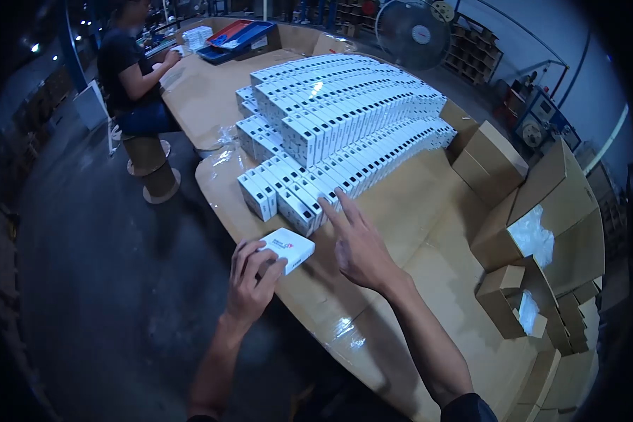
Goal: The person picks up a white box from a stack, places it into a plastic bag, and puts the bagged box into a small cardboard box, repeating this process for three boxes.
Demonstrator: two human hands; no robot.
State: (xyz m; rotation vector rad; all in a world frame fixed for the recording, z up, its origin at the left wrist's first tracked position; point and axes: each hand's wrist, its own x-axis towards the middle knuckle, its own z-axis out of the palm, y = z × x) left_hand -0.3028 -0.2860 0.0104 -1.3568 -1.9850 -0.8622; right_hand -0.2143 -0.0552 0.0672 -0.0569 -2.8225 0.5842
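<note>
My left hand (251, 278) grips a small flat white box (290, 247) with dark and pink print on its top, at the front edge of the cardboard-covered table. My right hand (362, 246) reaches to the near end of the stacked white boxes (359, 116). Two of its fingers are stretched out and spread against the front row, with nothing seen in its grasp. The boxes stand on edge in long, stepped rows, many with a dark square on the upper side.
Brown cardboard (429, 260) covers the table. Open cartons (503, 299) with clear plastic line the right side. At the back left are blue and red trays (235, 41), and a person (133, 70) works beside the table. A large fan (413, 34) stands behind.
</note>
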